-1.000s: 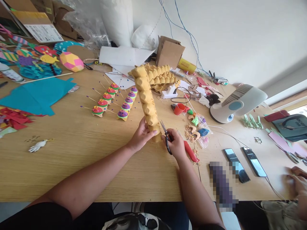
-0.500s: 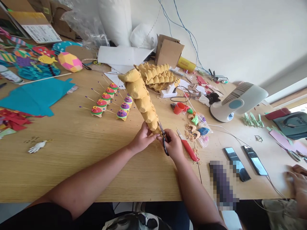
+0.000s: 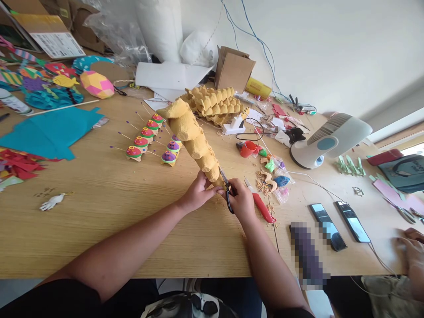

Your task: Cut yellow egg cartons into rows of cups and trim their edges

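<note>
My left hand [image 3: 198,193] grips the near end of a yellow egg-carton strip [image 3: 196,143], a row of several bumpy cups that slants up and away to the left. In my right hand [image 3: 241,201] is a pair of black-handled scissors [image 3: 228,191], its blades lying against the strip's right edge near that end. How far the blades are apart I cannot make out. Just right of this hand a red-handled knife [image 3: 264,207] rests on the table. Beyond the strip stand painted egg-carton caterpillars [image 3: 141,143] with pins stuck in their sides.
More yellow egg cartons [image 3: 215,104] are stacked behind. A red cup [image 3: 247,149], clay bits and shavings lie to the right, near a white fan [image 3: 327,139]. Two phones [image 3: 351,221] lie at right, near another person's hand [image 3: 412,247]. Blue paper [image 3: 53,132] covers the left.
The far end of the egg-carton strip has tipped slightly lower and to the left. Both hands stay in nearly the same place, the scissors still at the strip's edge.
</note>
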`<action>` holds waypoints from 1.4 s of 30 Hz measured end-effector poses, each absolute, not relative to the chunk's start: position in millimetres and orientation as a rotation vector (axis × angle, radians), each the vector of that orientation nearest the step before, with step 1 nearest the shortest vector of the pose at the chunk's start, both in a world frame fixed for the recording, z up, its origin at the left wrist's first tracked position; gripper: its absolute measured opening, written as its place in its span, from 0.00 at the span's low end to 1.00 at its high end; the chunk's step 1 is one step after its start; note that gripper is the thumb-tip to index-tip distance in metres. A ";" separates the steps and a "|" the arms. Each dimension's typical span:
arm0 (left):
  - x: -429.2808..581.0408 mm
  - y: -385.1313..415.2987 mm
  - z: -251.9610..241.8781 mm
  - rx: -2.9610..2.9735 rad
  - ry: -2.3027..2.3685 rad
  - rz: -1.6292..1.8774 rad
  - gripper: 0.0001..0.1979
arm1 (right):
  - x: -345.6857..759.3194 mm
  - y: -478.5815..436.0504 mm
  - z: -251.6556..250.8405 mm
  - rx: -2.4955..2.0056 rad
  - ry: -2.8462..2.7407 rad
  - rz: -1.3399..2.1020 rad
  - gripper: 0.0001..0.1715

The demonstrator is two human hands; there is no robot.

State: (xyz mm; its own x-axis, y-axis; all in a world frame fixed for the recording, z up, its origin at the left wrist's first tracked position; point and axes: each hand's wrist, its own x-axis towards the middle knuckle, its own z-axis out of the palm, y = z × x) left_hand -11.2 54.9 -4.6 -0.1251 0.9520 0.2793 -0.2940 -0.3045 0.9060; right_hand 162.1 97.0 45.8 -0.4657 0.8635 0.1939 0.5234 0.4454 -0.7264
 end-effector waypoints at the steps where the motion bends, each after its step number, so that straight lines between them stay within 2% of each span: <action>1: -11.3 55.1 -5.0 1.136 0.867 1.619 0.27 | 162.1 97.0 45.9 -1.159 -2.148 0.800 0.18; 12: -9.9 55.9 -4.9 1.137 0.869 1.644 0.26 | 159.8 96.9 42.8 -1.164 -2.086 0.830 0.20; 20: -12.8 52.1 3.2 1.031 0.809 1.636 0.30 | 166.1 106.2 36.5 -1.204 -1.778 0.942 0.20; 26: -17.6 50.0 12.1 1.017 0.795 1.675 0.31 | 170.4 112.0 34.9 -1.186 -1.892 0.986 0.18; 32: -20.6 51.9 16.0 1.011 0.822 1.793 0.27 | 164.4 105.9 39.7 -1.240 -2.132 0.966 0.17; 42: -16.5 50.5 1.0 1.028 0.927 1.815 0.31 | 160.3 98.5 46.2 -1.296 -2.157 0.960 0.18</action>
State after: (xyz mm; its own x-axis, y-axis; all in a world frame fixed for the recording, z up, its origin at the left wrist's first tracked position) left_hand -16.5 50.5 1.0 -0.3178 0.9045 0.2843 -0.2999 -0.3804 0.8748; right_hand 160.3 98.5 46.2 -0.4612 0.8871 0.0206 0.5783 0.3181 -0.7513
